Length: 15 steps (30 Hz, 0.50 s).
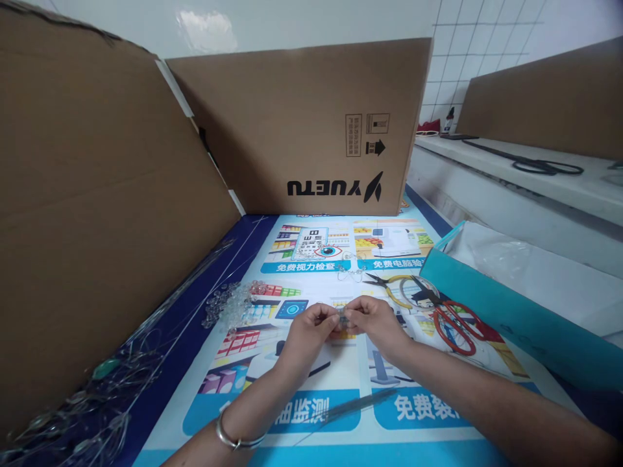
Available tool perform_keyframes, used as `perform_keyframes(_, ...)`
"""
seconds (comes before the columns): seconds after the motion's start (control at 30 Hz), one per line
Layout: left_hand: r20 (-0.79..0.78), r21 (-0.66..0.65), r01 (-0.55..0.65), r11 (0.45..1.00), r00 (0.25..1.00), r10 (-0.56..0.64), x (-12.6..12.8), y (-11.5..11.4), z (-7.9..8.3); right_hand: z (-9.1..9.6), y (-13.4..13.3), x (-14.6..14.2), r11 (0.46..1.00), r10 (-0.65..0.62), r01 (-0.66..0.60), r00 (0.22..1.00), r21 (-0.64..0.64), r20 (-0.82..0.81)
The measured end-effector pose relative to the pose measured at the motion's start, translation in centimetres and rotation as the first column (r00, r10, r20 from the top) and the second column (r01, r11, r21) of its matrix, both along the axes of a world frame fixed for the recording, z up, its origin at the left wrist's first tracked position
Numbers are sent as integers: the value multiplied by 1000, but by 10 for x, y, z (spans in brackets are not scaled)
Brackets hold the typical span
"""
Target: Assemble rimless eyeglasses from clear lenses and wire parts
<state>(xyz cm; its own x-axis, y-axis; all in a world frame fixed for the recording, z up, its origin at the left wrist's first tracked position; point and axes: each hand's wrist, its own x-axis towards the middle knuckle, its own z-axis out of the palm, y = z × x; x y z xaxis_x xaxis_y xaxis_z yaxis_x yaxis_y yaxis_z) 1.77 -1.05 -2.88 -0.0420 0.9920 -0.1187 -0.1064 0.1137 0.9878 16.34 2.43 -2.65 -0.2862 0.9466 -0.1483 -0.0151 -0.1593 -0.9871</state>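
Note:
My left hand and my right hand meet over the printed sheet, thumbs and fingertips pinched together. Between them is a small glassy piece, mostly hidden by the fingers, too small for its kind to be sure. To the left lies a heap of clear beads. A bundle of thin wires rests on the sheet nearer to me. Beyond the fingertips are a few fine wire loops with beads.
Yellow-handled pliers and red-handled scissors lie at right, beside a teal box. Cardboard panels stand at the back and left. Beaded wire pieces are tangled at lower left. Black scissors lie on a ledge.

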Motion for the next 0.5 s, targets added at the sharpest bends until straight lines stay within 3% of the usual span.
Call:
perform_keyframes(0.27,-6,-6,-20,1000,1000,20,3,-1,-3,2,-2,-4,1000,-12,12,1000,1,18)
perform_keyframes(0.5,-54,-26,17,1000,998,-18,-5,2,6,6,7,4,1000,8,-9,995,9,99)
